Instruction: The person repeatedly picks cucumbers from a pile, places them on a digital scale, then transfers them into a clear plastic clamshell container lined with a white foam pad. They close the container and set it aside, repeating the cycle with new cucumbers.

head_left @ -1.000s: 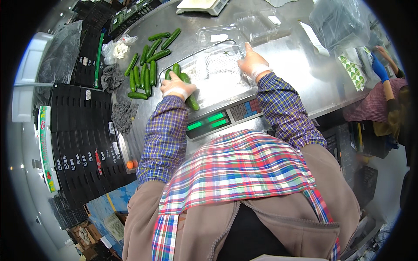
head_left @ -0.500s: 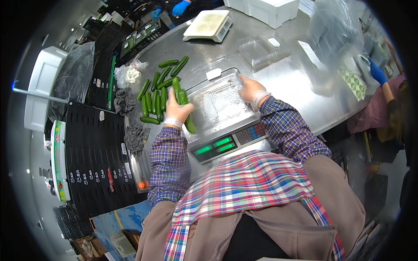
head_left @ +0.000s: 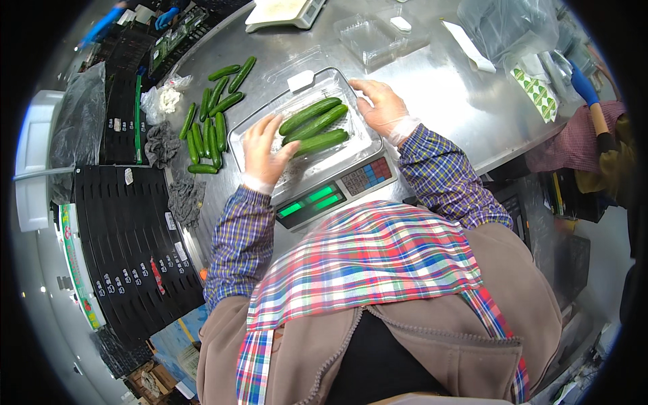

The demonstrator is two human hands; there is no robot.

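Observation:
Three green cucumbers (head_left: 316, 125) lie side by side in a clear plastic tray (head_left: 365, 140) with a white mesh-patterned bottom. The tray rests on the metal platter of a digital scale (head_left: 368, 177) with lit green displays. My left hand (head_left: 262, 150) is at the tray's left side, thumb and fingers apart, close to the cucumbers' left ends and holding nothing. Around the far right corner of the tray, my right hand (head_left: 383, 109) has its index finger stretched out and thumb apart; whether it touches the rim is unclear. Several loose cucumbers (head_left: 211, 140) lie on the table to the left.
Beyond the tray are another white scale (head_left: 287, 13) and a clear plastic container (head_left: 370, 42). Grey rags (head_left: 162, 144) and a crumpled plastic bag (head_left: 167, 98) lie at the left edge, beside black crates (head_left: 128, 229). At right, a co-worker's blue-gloved hand (head_left: 584, 86) is near plastic bags (head_left: 506, 34).
The cucumbers my left hand held at the tray's left are now inside it, and that hand has let go. My right hand's fingers have opened near the corner. The view has shifted.

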